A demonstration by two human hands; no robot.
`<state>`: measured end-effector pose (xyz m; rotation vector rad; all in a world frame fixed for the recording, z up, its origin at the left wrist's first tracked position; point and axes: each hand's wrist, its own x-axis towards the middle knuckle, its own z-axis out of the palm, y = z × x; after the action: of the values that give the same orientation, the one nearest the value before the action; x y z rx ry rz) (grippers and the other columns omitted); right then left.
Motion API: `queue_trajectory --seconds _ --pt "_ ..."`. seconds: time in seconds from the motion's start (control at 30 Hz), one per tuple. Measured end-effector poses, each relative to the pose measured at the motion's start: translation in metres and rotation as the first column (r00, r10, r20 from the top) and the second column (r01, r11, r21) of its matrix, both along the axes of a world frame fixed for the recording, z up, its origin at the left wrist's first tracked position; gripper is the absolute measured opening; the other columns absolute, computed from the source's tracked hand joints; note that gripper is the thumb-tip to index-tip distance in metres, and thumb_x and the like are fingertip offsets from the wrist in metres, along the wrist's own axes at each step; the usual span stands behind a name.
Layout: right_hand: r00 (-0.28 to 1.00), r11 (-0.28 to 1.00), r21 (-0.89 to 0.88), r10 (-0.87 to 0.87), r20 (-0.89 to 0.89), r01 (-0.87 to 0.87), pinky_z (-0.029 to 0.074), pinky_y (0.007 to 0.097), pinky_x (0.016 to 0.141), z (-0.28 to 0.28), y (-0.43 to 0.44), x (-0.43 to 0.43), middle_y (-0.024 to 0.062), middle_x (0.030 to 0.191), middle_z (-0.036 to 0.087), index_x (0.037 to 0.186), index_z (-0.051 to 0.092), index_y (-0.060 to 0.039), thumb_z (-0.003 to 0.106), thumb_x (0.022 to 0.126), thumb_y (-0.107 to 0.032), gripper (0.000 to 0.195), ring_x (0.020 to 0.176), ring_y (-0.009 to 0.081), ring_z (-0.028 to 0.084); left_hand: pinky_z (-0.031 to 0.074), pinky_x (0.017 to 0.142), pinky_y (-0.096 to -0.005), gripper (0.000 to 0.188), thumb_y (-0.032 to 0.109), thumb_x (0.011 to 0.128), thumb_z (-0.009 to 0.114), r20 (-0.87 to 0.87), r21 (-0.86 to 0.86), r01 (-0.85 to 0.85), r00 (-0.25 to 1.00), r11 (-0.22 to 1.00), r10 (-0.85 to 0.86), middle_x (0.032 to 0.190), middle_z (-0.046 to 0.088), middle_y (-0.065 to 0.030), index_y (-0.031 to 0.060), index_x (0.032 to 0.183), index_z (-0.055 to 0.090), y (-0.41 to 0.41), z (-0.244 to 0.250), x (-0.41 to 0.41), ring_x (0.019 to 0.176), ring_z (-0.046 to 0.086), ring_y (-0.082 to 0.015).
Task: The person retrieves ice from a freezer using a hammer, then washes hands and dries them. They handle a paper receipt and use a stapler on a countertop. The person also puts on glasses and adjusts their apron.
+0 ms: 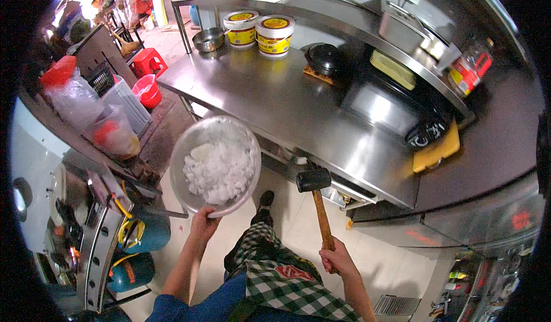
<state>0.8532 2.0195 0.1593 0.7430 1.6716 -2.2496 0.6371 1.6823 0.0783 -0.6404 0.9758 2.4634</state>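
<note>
My left hand (pixel 203 226) grips the near rim of a round metal bowl (pixel 178 184). Inside it lies a heap of white, crumbly lumps (pixel 224 171) that look like crushed ice, with one smoother pale piece (pixel 201 152) among them. My right hand (pixel 338 257) is closed around the wooden handle of a black-headed mallet (pixel 314 180), held head away from me. Bowl and mallet are both in the air, apart from each other, in front of a stainless steel worktable (pixel 241 89).
On the worktable stand two lidded plastic tubs (pixel 275 42), a metal pan (pixel 209 40), a black lidded pot (pixel 323 59) and a yellow board (pixel 439 150). A gas range (pixel 92 253) with blue gas cylinders (pixel 133 272) is at my left. A red bucket (pixel 147 91) sits beyond the table's left end.
</note>
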Motion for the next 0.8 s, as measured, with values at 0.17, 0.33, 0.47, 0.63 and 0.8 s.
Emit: queue_trajectory --seconds 0.17,0.33,0.47,0.63,0.8 --pt "0.996 0.996 0.085 0.002 0.089 -0.010 0.035 0.0250 0.032 0.006 0.028 -0.113 0.0015 0.053 0.043 0.080 0.041 -0.0055 0.057 0.073 -0.008 0.018 0.035 0.0106 0.041 0.048 0.072 -0.0309 0.003 0.000 0.072 0.047 -0.026 -0.172 -0.020 1.000 0.985 0.015 0.076 0.046 -0.0090 -0.0004 0.072 0.043 0.078 0.069 -0.121 0.071 0.050 -0.0201" --pt "0.995 0.993 0.078 -0.093 0.020 0.091 0.035 0.0269 0.031 -0.010 0.046 -0.227 0.0029 0.051 0.044 0.079 0.040 -0.0062 0.054 0.075 -0.009 0.015 0.034 0.0125 0.042 0.049 0.076 -0.0342 0.004 0.003 0.072 0.047 0.073 -0.157 0.024 0.997 0.987 -0.013 0.080 0.049 -0.0115 -0.0003 0.074 0.046 0.124 0.061 -0.238 0.075 0.052 -0.0233" --pt "0.972 0.971 0.038 -0.233 -0.027 0.234 0.037 0.0272 0.033 -0.028 0.047 -0.303 0.0036 0.051 0.045 0.078 0.041 -0.0065 0.054 0.076 -0.011 0.014 0.035 0.0128 0.044 0.051 0.075 -0.0352 0.009 0.007 0.073 0.051 0.080 -0.067 0.089 0.993 0.994 -0.083 0.083 0.051 -0.0113 0.0002 0.078 0.048 0.149 0.027 -0.291 0.079 0.053 -0.0234" --pt "0.940 0.938 0.086 -0.330 -0.087 0.337 0.042 0.0288 0.037 -0.055 0.038 -0.387 0.0069 0.055 0.049 0.079 0.042 -0.0044 0.052 0.082 -0.017 0.016 0.036 0.0155 0.046 0.050 0.074 -0.0363 0.022 0.017 0.080 0.054 0.004 0.007 0.173 0.985 0.985 -0.173 0.095 0.053 -0.0120 0.0007 0.094 0.050 0.174 0.017 -0.321 0.088 0.054 -0.0249" --pt "0.986 0.452 0.884 0.055 -0.156 0.114 0.045 0.0440 0.061 -0.079 0.061 -0.408 0.0194 0.075 0.056 0.093 0.047 0.0000 0.041 0.089 -0.031 0.031 0.070 0.0364 0.055 0.048 0.075 -0.0394 0.036 0.030 0.085 0.050 -0.019 0.052 0.338 0.941 0.940 -0.337 0.107 0.054 -0.0095 0.0064 0.112 0.046 0.187 0.028 -0.290 0.091 0.055 -0.0228"
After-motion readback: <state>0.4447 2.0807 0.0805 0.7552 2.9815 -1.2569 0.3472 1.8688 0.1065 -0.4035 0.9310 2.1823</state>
